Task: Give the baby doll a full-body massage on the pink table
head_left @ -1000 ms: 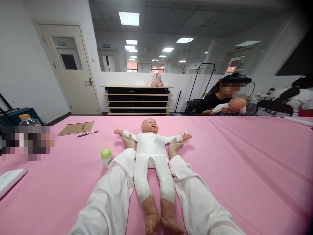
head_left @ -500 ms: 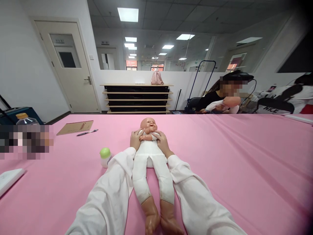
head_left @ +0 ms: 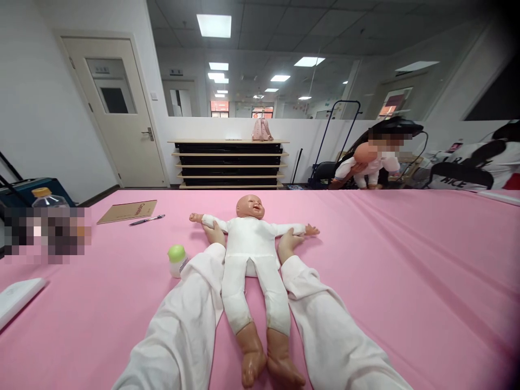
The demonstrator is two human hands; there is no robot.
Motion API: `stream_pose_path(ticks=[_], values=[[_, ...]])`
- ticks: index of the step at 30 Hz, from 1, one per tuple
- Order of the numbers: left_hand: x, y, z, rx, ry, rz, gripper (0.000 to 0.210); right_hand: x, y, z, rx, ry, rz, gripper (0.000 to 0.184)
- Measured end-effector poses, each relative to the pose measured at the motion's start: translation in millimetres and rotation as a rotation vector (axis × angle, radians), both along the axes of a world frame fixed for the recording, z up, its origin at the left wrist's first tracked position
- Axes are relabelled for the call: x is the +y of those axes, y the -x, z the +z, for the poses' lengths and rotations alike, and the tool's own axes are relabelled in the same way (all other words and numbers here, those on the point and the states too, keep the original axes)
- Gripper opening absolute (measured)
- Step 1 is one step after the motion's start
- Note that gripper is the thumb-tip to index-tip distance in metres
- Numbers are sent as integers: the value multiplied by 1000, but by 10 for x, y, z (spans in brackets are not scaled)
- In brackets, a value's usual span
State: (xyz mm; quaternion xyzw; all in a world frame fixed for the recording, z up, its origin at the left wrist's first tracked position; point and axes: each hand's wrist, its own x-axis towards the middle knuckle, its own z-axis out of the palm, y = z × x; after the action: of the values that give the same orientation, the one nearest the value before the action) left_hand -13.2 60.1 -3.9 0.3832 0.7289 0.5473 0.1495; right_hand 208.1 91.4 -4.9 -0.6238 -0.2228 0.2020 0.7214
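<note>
A baby doll with a white cloth body lies on its back on the pink-covered table, feet toward me. Both its arms are stretched out sideways. My left hand is closed around the doll's arm on the left, the fingers partly hidden beneath it. Around the arm on the right, my right hand grips near the doll's wrist, thumb on top. To the left of my left sleeve stands a small white bottle with a green cap.
Farther left lie a brown notebook and a pen. A clear bottle with a yellow cap and a white flat object are at the left edge. Beyond the table, a person holds another doll.
The doll's arms went from folded across its chest to spread out sideways, my hands moving outward with them. The person at the back has turned their doll over.
</note>
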Motion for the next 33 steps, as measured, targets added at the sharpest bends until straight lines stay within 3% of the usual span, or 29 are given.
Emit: stream_pose_path(ticks=[3, 5, 9, 11, 14, 17, 20, 24, 27, 30, 33], values=[[-11, -45, 43, -70, -60, 64, 67, -87, 57, 60, -185, -168, 113, 48], [-14, -75, 75, -2, -159, 9, 69, -162, 121, 109, -415, -324, 266, 46], [-14, -109, 108, 373, -239, -323, 57, -236, 209, 181, -881, -511, 668, 46], [-20, -116, 114, 532, -209, -438, 53, -228, 219, 197, -1000, -510, 748, 51], [-29, -122, 117, 629, -195, -468, 55, -207, 215, 201, -1045, -477, 747, 54], [-17, -123, 108, 592, -246, -471, 54, -212, 219, 181, -989, -497, 757, 49], [9, -106, 90, 334, -290, -365, 54, -208, 209, 135, -710, -480, 635, 40], [24, -46, 65, -227, -171, -15, 57, -103, 110, 58, -171, -249, 318, 37], [15, -15, 62, -344, -112, 73, 58, -14, 23, 26, 59, -80, 89, 37], [5, -28, 77, -317, -132, 20, 64, -26, 21, 38, 20, -114, 42, 38], [13, -64, 89, -187, -232, -135, 68, -131, 104, 93, -258, -325, 200, 40]])
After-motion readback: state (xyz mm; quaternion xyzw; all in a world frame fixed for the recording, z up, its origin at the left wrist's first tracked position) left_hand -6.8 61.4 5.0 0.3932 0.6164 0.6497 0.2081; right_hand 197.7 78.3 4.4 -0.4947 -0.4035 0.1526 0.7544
